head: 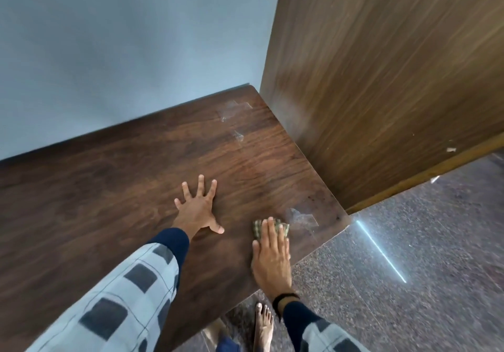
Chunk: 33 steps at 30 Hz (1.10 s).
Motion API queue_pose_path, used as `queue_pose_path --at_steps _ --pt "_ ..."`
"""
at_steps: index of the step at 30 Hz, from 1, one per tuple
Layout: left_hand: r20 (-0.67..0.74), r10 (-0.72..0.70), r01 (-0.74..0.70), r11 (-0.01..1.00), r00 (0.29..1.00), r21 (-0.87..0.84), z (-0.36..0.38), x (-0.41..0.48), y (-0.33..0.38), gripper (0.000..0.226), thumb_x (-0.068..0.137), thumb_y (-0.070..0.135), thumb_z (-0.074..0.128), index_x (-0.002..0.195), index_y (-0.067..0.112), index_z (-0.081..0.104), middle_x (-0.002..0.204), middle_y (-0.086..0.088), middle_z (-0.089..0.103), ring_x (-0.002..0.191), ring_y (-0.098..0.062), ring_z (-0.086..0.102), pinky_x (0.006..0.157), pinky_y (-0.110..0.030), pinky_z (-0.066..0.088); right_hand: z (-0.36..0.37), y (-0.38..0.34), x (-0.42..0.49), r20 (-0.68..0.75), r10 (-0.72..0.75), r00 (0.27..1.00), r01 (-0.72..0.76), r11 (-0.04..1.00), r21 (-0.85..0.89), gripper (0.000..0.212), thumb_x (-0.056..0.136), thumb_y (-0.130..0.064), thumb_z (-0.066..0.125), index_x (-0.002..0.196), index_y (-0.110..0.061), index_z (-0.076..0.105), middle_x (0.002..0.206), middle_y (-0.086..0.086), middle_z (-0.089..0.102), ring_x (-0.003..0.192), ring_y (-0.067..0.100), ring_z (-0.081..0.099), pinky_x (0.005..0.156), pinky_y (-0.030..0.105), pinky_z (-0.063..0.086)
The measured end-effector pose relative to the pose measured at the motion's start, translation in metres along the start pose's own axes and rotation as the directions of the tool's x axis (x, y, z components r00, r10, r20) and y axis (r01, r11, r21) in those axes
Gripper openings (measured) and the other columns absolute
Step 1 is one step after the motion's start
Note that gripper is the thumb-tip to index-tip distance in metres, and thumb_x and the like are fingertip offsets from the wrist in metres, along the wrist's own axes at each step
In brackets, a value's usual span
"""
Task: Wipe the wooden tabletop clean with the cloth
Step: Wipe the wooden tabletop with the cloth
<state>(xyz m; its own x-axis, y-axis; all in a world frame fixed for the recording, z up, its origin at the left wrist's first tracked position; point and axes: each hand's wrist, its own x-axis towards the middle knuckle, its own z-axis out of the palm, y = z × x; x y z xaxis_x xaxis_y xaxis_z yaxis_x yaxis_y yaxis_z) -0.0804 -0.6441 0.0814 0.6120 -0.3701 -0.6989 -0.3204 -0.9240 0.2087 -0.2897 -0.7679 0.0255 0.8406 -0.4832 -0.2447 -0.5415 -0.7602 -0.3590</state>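
Note:
The dark wooden tabletop (114, 182) fills the left and middle of the view. My right hand (271, 256) lies flat near the table's right front edge, pressing down a small greenish checked cloth (257, 229) that shows past my fingertips. Just beyond the cloth sits a pale smear or tape residue (302, 218). My left hand (197, 207) rests flat on the wood with fingers spread, holding nothing, left of the cloth. Two more pale marks (231, 110) lie near the far right corner.
A pale blue wall (122, 51) runs along the table's far edge. A tall brown wooden panel (395, 78) stands against the table's right side. Speckled stone floor (409, 269) lies to the right, and my bare foot (263, 324) stands by the table's front edge.

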Motion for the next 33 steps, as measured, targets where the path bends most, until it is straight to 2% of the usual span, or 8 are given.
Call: queue_pose_path --at_steps 5,9,13,19,22,26,31,33 --pt "-0.014 -0.004 0.004 1.000 1.000 -0.015 0.001 0.000 0.002 0.146 0.059 0.050 0.091 0.154 0.039 -0.020 0.157 0.006 -0.039 0.144 -0.044 -0.029 0.114 -0.070 0.006 0.000 -0.009 0.030 0.006 -0.132 0.991 0.132 0.991 -0.019 0.060 0.109 -0.041 0.020 0.162 -0.018 0.007 0.169 -0.004 -0.001 0.155 0.018 -0.006 0.127 0.043 0.003" --pt "-0.043 -0.006 0.004 0.999 0.999 -0.032 0.004 0.000 -0.001 0.147 0.057 0.050 0.092 0.154 0.043 -0.018 0.157 0.009 -0.038 0.145 -0.042 -0.029 0.115 -0.069 0.005 -0.019 0.024 0.050 0.008 -0.068 0.998 0.068 0.997 -0.036 0.059 0.109 -0.041 0.019 0.162 -0.019 0.004 0.169 -0.004 -0.001 0.155 0.018 -0.005 0.126 0.045 0.007" --pt "-0.033 -0.019 0.019 1.000 0.999 -0.019 0.003 0.002 0.000 0.147 0.057 0.050 0.092 0.153 0.043 -0.019 0.157 0.009 -0.039 0.145 -0.042 -0.028 0.114 -0.070 0.006 -0.016 0.041 -0.009 0.017 -0.030 0.999 0.029 1.000 0.005 0.059 0.108 -0.045 0.011 0.160 -0.020 -0.003 0.167 -0.003 -0.009 0.154 0.020 -0.014 0.126 0.044 0.001" --pt "-0.030 -0.019 0.018 1.000 0.999 -0.012 0.002 0.002 0.001 0.146 0.057 0.051 0.091 0.154 0.043 -0.019 0.157 0.009 -0.038 0.145 -0.043 -0.027 0.114 -0.070 0.007 -0.005 0.020 0.009 0.028 -0.211 0.977 0.212 0.976 -0.047 0.057 0.110 -0.042 0.017 0.162 -0.021 0.004 0.168 -0.006 -0.005 0.154 0.018 -0.010 0.126 0.042 0.000" --pt "-0.045 -0.021 0.020 1.000 0.999 -0.010 0.004 0.002 0.000 0.146 0.057 0.051 0.091 0.153 0.044 -0.018 0.158 0.010 -0.037 0.146 -0.041 -0.027 0.114 -0.069 0.008 -0.021 0.042 0.039 0.046 -0.110 0.993 0.113 0.991 -0.077 0.058 0.109 -0.043 0.013 0.161 -0.023 -0.005 0.167 -0.006 -0.011 0.154 0.019 -0.014 0.127 0.045 0.003" --pt "-0.042 -0.026 0.026 1.000 0.999 -0.002 0.004 0.003 0.001 0.146 0.057 0.052 0.091 0.153 0.044 -0.019 0.157 0.010 -0.037 0.146 -0.042 -0.026 0.114 -0.069 0.008 -0.022 0.057 0.000 0.017 -0.006 1.000 0.006 1.000 -0.006 0.059 0.109 -0.043 0.013 0.160 -0.020 -0.007 0.167 -0.003 -0.013 0.154 0.020 -0.016 0.127 0.045 0.002" --pt "-0.032 -0.035 0.035 0.999 0.999 0.011 0.003 0.004 0.001 0.147 0.057 0.053 0.091 0.153 0.043 -0.019 0.157 0.010 -0.038 0.146 -0.042 -0.026 0.114 -0.069 0.009 -0.005 0.037 -0.003 0.030 -0.203 0.979 0.204 0.978 -0.034 0.058 0.109 -0.042 0.017 0.162 -0.018 0.009 0.169 -0.002 0.000 0.155 0.020 -0.004 0.126 0.042 0.006" --pt "-0.039 -0.036 0.036 0.999 0.999 -0.001 0.004 0.003 0.001 0.146 0.056 0.053 0.091 0.153 0.045 -0.019 0.157 0.011 -0.038 0.146 -0.041 -0.027 0.114 -0.068 0.008 -0.016 0.038 0.029 0.048 -0.249 0.967 0.252 0.965 -0.074 0.057 0.110 -0.040 0.017 0.162 -0.020 0.002 0.168 -0.004 -0.005 0.153 0.019 -0.010 0.126 0.044 0.005"
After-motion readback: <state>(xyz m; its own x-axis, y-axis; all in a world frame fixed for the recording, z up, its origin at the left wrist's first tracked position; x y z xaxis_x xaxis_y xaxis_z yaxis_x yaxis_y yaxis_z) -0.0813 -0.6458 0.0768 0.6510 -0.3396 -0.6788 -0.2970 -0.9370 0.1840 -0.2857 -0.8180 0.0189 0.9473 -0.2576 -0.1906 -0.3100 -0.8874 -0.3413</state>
